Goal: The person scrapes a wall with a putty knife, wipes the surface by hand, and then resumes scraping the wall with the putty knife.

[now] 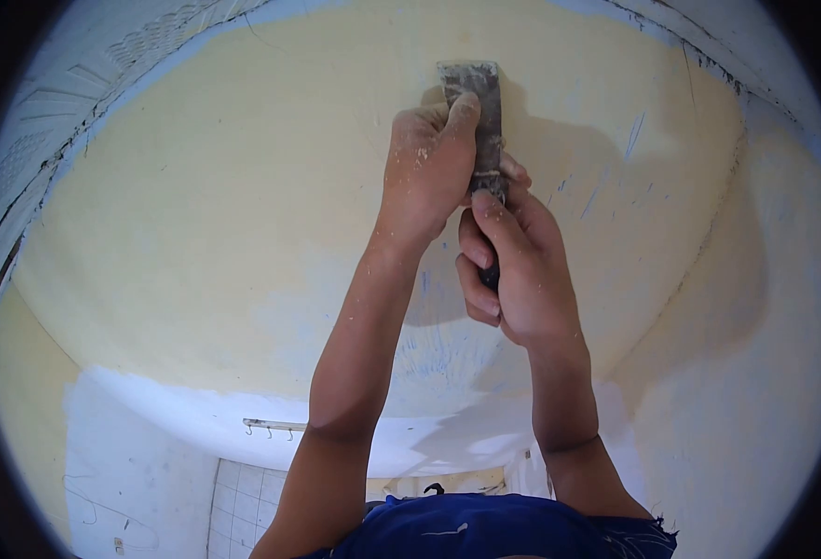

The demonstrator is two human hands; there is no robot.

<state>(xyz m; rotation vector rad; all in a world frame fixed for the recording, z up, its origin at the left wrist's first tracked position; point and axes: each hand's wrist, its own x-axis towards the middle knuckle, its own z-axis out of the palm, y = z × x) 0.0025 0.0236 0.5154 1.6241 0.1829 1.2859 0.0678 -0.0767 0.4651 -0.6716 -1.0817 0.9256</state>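
A metal scraper (481,102) with a plaster-caked blade is pressed flat against the pale yellow wall (215,214), its blade edge up. My left hand (426,168) grips the blade part, with the fingers pushing it onto the wall. My right hand (513,265) is wrapped around the dark handle below. Both hands are speckled with white dust. Blue scratch marks show on the wall around and below the scraper.
A white-blue band of old paint (196,415) runs under the yellow area. A hook rail (271,427) hangs above white tiles (243,503). A side wall (765,373) meets at the right corner. My blue shirt (494,531) shows at the bottom.
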